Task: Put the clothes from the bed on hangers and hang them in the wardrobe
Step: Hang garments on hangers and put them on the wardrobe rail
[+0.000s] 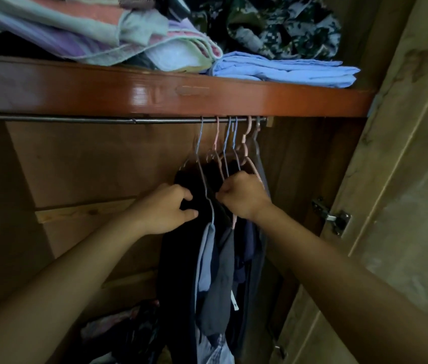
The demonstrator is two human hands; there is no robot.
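— Wardrobe interior, dim: what's on the rail (76,119)?

— Six hanger hooks (230,123) counted, bunched at its right end under the shelf (155,93). Dark clothes (223,258) hang from them; how many garments, I can't tell.

— Your hands?

— My left hand (166,210) grips the black garment (176,271) on the nearest hanger, fingers curled round its shoulder. My right hand (241,197) pinches cloth beside it; fingertips hidden.

— Above?

— Folded stacks, tops cut off.
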